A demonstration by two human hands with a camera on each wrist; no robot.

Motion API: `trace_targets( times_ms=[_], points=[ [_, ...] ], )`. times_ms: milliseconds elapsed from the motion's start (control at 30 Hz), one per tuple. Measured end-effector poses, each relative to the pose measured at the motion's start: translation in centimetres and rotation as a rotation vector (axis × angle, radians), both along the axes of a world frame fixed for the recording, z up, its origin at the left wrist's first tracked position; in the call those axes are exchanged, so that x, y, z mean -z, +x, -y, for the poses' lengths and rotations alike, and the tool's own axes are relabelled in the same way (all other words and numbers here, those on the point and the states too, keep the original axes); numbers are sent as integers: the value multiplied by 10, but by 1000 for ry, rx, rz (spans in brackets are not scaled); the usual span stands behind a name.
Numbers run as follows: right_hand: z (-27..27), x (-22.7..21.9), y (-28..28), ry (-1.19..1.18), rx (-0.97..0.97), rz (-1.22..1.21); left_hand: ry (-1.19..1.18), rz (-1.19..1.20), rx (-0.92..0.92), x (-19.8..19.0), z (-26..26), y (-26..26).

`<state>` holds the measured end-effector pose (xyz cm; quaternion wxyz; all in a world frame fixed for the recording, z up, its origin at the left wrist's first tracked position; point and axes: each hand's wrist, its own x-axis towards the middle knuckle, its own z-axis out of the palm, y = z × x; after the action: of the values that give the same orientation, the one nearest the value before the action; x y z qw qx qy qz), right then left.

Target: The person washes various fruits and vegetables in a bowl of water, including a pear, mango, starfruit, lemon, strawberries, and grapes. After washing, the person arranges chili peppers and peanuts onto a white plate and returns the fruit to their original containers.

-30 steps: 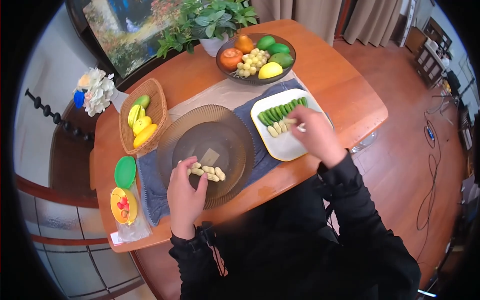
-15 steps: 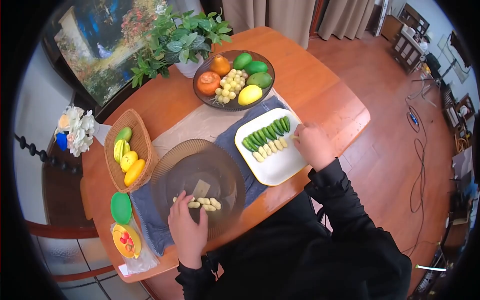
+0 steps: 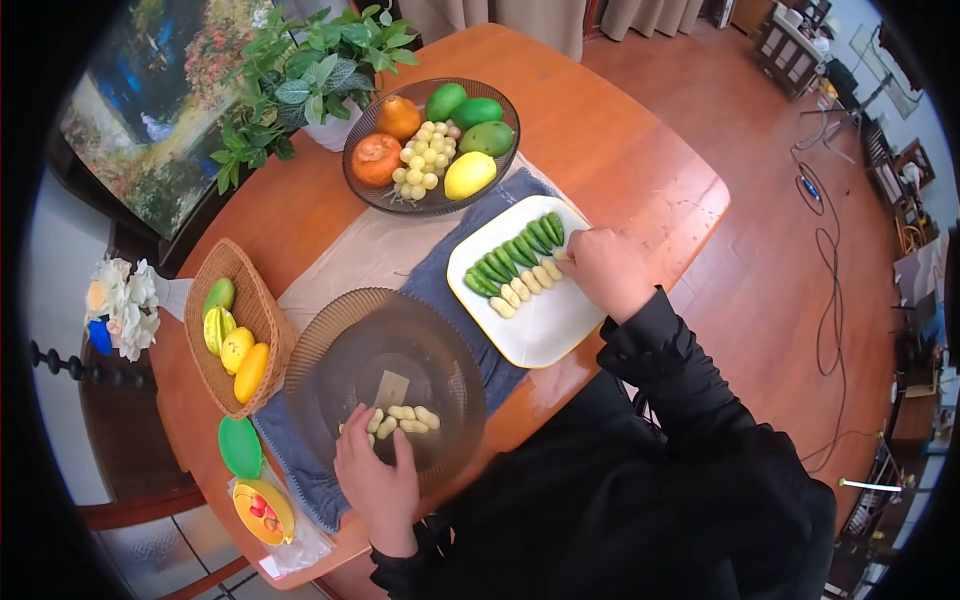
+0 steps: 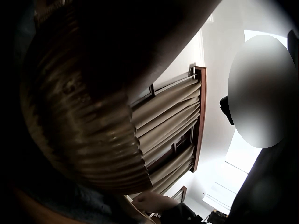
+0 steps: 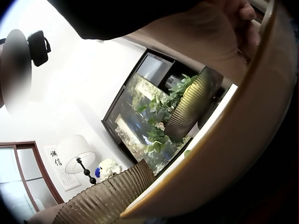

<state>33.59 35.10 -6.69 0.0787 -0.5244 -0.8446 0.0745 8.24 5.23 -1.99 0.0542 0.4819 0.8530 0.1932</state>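
Observation:
My right hand [image 3: 612, 272] is over the far right of a white tray [image 3: 535, 335] with a yellow rim. Its fingertips pinch a peanut at the end of a row of peanuts [image 3: 524, 286]. Beside that row lies a row of green peppers [image 3: 515, 254]. My left hand [image 3: 378, 485] reaches over the near side of a ribbed brown see-through bowl [image 3: 465, 370], thumb and fingers spread apart. Loose peanuts [image 3: 404, 416] lie in the bowl at its fingertips. In the right wrist view, the tray's side [image 5: 219, 135] hides part of the right hand [image 5: 236, 32].
A fruit bowl [image 3: 440, 207] with grapes, a lemon and other fruit stands at the back. On the left are a wicker basket [image 3: 265, 310] of fruit, a green lid [image 3: 240, 448] and a yellow bowl [image 3: 245, 500]. A blue cloth [image 3: 435, 262] lies under the tray and ribbed bowl.
My right hand has brought a peanut down to the row's far end, making the row longer. My left hand stays at the bowl's peanuts, which have shifted slightly. The head view has turned.

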Motion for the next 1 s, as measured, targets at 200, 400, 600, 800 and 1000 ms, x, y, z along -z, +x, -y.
trace_targets(
  times_ms=[200,400,600,800,1000],
  points=[
    [0,2,2,-9,-29,-56,2,22,-6,-5,-3,2],
    [-1,3,2,-26,-38,-74,2,36,-5,-4,-1,1],
    [1,1,1,28,-36,-27,1,66,-13,1,3,-2],
    [6,-26,0,14,-93,-187,-23,73,-38,-7,-2,2],
    [64,-66,-69,36,-746,-580,-6,45,-14,-1,1,-2]
  ],
)
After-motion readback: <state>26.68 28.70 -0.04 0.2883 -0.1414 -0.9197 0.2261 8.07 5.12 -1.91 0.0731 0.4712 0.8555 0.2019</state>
